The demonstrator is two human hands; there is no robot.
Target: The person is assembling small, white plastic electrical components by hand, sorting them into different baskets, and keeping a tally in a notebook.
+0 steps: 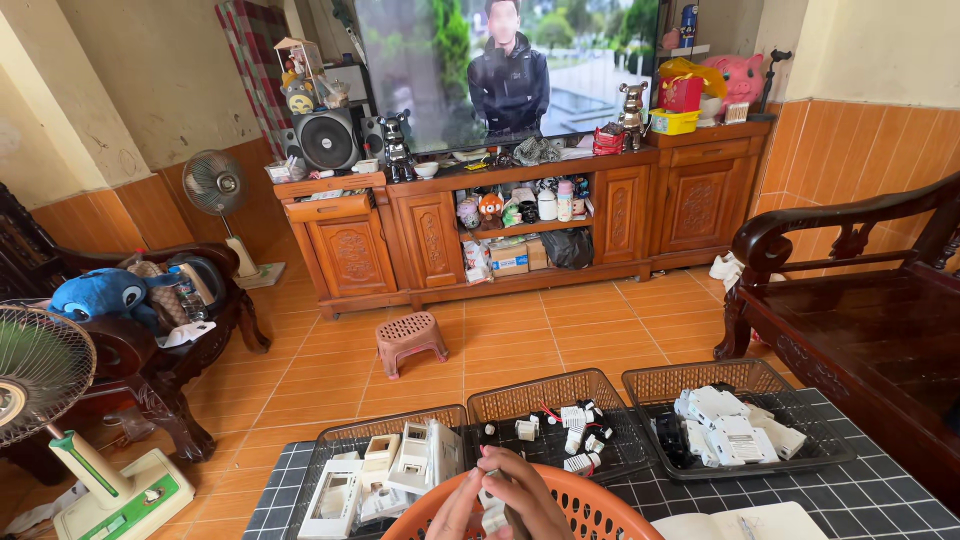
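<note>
Hands [510,497] around small white part [492,512]

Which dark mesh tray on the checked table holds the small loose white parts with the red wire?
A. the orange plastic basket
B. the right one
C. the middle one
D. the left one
C. The middle dark mesh tray holds the small loose white parts and a red wire; the left tray has flat white housings, the right tray bulkier white blocks.
</note>
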